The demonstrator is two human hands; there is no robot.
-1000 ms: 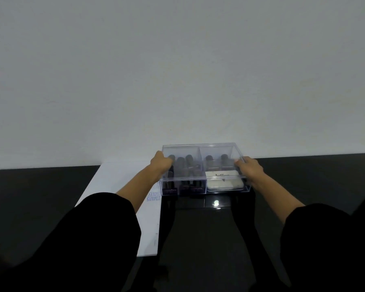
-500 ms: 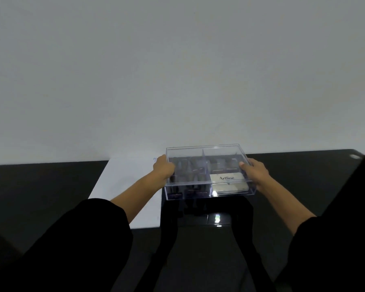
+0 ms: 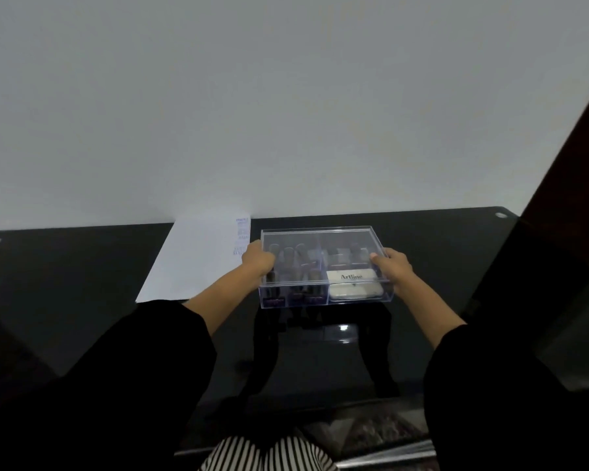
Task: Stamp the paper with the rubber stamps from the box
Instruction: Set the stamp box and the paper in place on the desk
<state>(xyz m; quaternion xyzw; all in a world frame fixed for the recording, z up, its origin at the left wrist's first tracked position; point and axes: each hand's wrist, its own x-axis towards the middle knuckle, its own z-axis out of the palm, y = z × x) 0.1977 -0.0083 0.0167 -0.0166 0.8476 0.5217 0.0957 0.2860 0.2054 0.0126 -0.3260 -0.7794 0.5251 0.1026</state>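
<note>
Probably light, stiff and slick, the box (image 3: 320,236) is clamped at its ends by left grip (image 3: 257,261) and right grip (image 3: 393,266); keep it level.

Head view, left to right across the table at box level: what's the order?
Paper → left hand → clear box (stamps in its left compartment, ink pad in its right) → right hand. Both hands grip the box's sides.
</note>
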